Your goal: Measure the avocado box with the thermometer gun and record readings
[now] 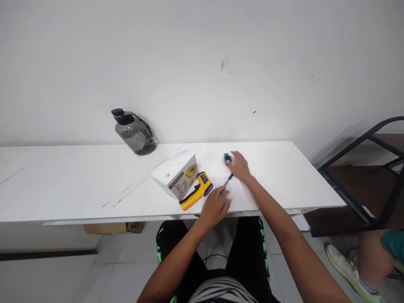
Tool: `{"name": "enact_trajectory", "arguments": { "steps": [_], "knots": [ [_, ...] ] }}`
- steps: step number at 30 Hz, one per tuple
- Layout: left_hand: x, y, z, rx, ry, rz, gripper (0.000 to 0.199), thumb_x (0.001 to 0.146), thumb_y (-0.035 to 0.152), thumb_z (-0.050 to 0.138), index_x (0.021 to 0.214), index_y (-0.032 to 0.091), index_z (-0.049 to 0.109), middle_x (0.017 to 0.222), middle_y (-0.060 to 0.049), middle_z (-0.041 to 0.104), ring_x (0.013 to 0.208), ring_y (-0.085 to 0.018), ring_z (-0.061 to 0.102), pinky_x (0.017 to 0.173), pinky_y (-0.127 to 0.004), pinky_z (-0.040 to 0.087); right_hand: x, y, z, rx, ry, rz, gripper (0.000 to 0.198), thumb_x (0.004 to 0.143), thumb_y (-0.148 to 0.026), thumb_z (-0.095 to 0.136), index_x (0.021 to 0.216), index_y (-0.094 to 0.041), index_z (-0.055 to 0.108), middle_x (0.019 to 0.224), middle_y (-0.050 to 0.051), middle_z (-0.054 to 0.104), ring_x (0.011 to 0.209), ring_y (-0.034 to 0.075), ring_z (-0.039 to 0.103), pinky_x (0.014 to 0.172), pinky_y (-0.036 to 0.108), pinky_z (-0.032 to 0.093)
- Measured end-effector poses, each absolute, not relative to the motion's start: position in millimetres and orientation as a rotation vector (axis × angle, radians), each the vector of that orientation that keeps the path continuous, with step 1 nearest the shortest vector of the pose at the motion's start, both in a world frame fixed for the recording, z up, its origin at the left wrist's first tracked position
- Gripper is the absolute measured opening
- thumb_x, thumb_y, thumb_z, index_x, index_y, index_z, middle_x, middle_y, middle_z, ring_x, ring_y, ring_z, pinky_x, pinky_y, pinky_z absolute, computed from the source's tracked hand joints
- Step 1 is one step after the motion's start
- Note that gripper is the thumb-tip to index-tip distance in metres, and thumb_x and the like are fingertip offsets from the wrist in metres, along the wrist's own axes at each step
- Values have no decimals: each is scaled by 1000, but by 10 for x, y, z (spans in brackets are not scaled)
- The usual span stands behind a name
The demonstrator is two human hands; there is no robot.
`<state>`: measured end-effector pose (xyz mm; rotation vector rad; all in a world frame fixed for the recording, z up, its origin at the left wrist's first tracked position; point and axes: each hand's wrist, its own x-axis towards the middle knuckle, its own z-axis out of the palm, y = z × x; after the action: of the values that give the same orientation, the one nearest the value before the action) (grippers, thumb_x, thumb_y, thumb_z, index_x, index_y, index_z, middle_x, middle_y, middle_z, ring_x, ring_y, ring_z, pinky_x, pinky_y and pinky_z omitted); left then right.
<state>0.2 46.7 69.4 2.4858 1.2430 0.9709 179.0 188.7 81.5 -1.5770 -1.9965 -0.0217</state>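
My left hand (216, 207) lies on a sheet of paper (244, 198) with small writing, its fingers spread over the lower end of a blue pen (229, 179). Farther back, my right hand (240, 167) rests on the table with fingers apart. Its thumb touches a small dark teal object (227, 158), whose kind I cannot make out. Just left of my left hand lies a yellow and black infrared thermometer gun (197, 192). Beside that stands a folded white card (182, 180) with an avocado picture and lettering.
A grey see-through bottle (135, 134) with a black cap stands on the white table (78, 185) near the wall. At right are a dark metal-framed chair (350, 185) and another person's leg and shoe (347, 267). A cardboard box (113, 227) sits below the table.
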Motion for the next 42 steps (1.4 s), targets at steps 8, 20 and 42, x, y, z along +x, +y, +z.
{"name": "enact_trajectory", "arguments": {
  "steps": [8,20,42],
  "knots": [
    [-4,549,575,2297,1201,1079,28,91,13,38,112,21,54,117,-8,56,111,-18,54,97,-38,46,1768,1638,768,-1594,-1956,-159,42,86,-11,35,120,-17,58,114,13,57,101,25,50,90,40,36],
    [-9,568,536,2283,1180,1129,28,88,9,40,107,21,55,113,-7,59,109,-17,56,96,-37,47,1722,1617,705,-1707,-1989,-133,42,95,-35,34,128,-16,52,123,15,53,112,27,46,91,41,37],
    [2,586,522,2299,1187,1118,29,85,7,41,106,21,56,114,-6,58,109,-18,55,96,-38,47,1776,1661,629,-1704,-1927,-54,45,95,-41,34,127,-13,49,119,15,59,111,26,51,94,39,36]
  ]
}}
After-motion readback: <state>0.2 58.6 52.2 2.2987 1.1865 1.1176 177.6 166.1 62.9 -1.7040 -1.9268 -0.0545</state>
